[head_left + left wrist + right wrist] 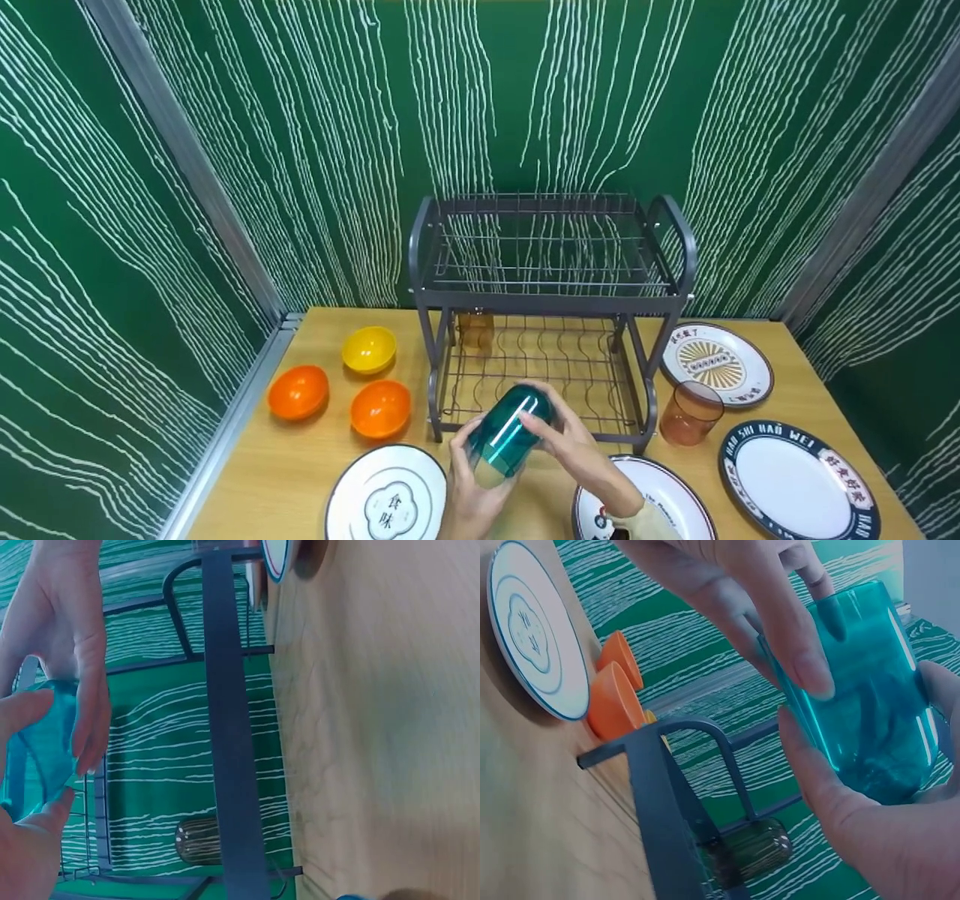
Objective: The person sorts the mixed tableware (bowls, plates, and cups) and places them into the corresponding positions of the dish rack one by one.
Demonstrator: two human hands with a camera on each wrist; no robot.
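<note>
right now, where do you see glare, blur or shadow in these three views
Head view: a bright streak of glare along the teal cup; left wrist view: the table looks soft and smeary, with a cool bluish cast overall; right wrist view: bright highlights down the cup's side, and a dark shadow beneath the white plate.

Head view looks forward-down; close, tilted wrist views share the cup point(505, 429)

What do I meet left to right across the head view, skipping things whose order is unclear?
Leftmost orange bowl → yellow bowl → teal glass → pinkish glass → dark-rimmed plate with "HAO WEI" lettering.
</note>
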